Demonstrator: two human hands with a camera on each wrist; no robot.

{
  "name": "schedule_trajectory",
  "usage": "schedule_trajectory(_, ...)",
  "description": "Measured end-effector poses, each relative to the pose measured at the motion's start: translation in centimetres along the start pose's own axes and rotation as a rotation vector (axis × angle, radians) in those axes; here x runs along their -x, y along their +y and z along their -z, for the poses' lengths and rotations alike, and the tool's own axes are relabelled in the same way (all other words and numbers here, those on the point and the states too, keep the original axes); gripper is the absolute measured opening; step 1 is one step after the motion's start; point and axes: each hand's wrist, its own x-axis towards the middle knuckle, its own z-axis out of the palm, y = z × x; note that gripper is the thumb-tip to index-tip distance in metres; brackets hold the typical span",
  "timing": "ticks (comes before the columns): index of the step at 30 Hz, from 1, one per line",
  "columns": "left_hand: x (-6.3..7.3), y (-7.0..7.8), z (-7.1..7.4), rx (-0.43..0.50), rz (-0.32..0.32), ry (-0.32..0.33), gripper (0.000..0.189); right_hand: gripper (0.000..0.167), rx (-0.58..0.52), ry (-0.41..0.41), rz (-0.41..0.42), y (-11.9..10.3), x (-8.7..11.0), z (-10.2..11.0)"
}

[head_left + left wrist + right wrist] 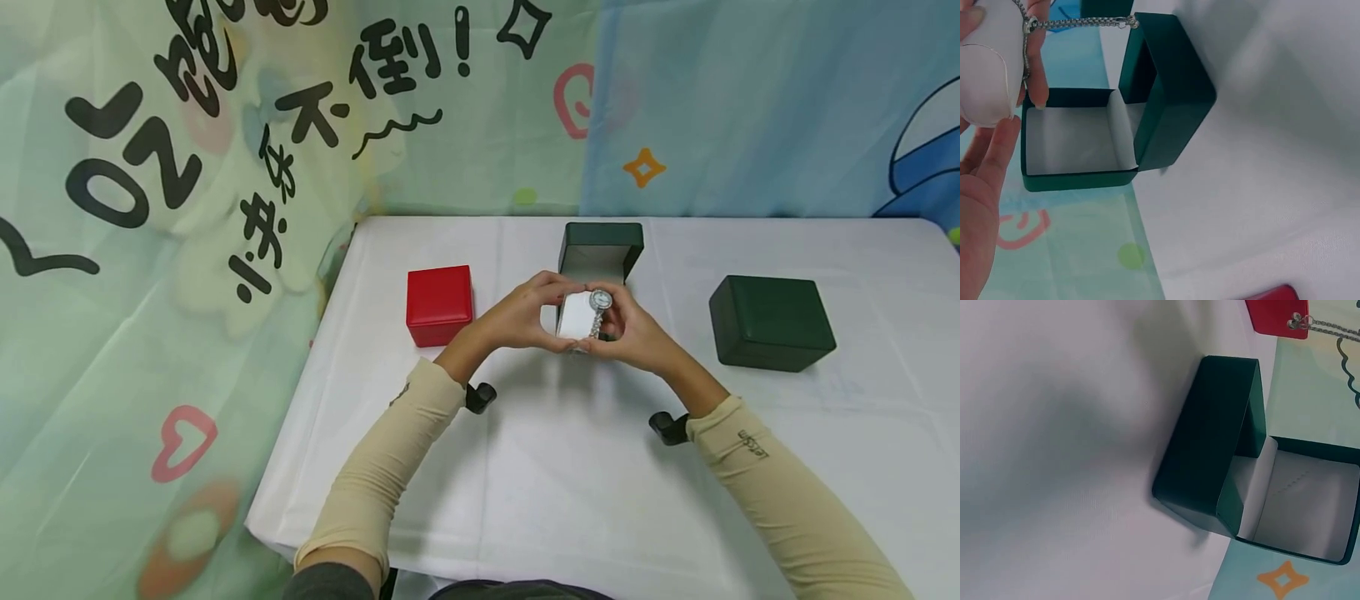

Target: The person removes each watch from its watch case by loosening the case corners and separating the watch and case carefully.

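Well, the left hand point(528, 315) and right hand point(633, 332) curl round a white cushion point(576, 318) bearing a silver metal-link watch point(600, 300), near an open dark-green lidded box point(602, 236) on the white-clothed counter point(570, 483).

The sleeved left forearm point(390, 454) and sleeved right forearm point(787, 492) extend from the near edge of the table point(570, 500) and converge toward its far edge. The left wrist point(461, 357) and right wrist point(692, 387) stand well apart. The left hand point(520, 318) and right hand point(637, 335) face each other nearer the far edge, each with fingers and thumb point(555, 342) curled in a pinch grip.
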Motion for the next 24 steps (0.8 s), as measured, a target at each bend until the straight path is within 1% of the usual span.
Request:
schedule_trajectory(2, -0.06, 0.01, -0.03, -0.014, 0.003, 0.004, 0.066, 0.071, -0.028, -0.013, -0.005, 0.04, -0.02, -0.02)
schedule_trajectory(4, -0.11, 0.06, -0.05, -0.030, 0.006, 0.009, 0.066, 0.072, -0.037, -0.022, -0.029, 0.01, -0.06, -0.05)
schedule_trajectory(9, -0.06, 0.02, -0.14, -0.064, 0.019, 0.010, 0.068, 0.077, 0.005, -0.046, -0.131, -0.47, -0.13, 0.00)
schedule_trajectory(13, -0.14, 0.07, -0.16, -0.066, 0.025, 0.008, 0.068, 0.079, 0.023, -0.059, -0.179, -0.83, -0.07, 0.24)
schedule_trajectory(16, -0.30, 0.13, -0.14, -0.048, 0.028, 0.008, 0.068, 0.084, 0.009, -0.072, -0.181, -0.77, 0.01, 0.48)
schedule_trajectory(19, -0.36, 0.18, 0.00, -0.028, 0.055, 0.002, 0.069, 0.095, 0.013, -0.094, -0.172, -0.35, -0.06, 0.50)
schedule_trajectory(21, -0.31, 0.20, 0.07, -0.024, 0.072, -0.003, 0.070, 0.101, 0.035, -0.100, -0.156, -0.10, -0.11, 0.42)
schedule_trajectory(24, -0.23, 0.31, 0.15, -0.030, 0.075, -0.013, 0.073, 0.099, 0.069, -0.082, -0.121, -0.06, -0.18, 0.30)
